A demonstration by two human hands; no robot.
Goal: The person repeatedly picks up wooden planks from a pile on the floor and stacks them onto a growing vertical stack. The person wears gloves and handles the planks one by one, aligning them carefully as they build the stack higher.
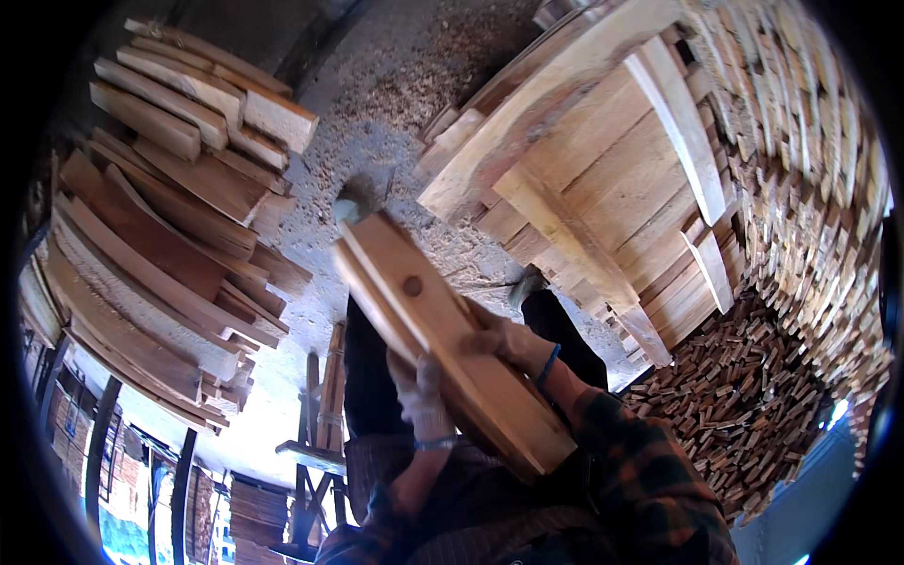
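Note:
In front of my body I carry a small bundle of wooden boards (414,285), tilted, with a dark round knot on the top face. Its far end is smeared by motion, so I cannot tell exactly how many boards there are. My left hand (422,400), in a pale work glove, is closed on the near left edge. From the right side, my gloved right hand (518,344) grips the boards, its fingers partly blurred. Both palms are hidden by the wood.
Stacked rough planks (160,254) stand on the left. Ahead to the right is a pile of wide boards (612,160) with loose slats on top. A tall wall of stacked wood pieces (819,188) and a heap of small offcuts (734,395) lie farther right. Wood chips (395,85) litter the floor.

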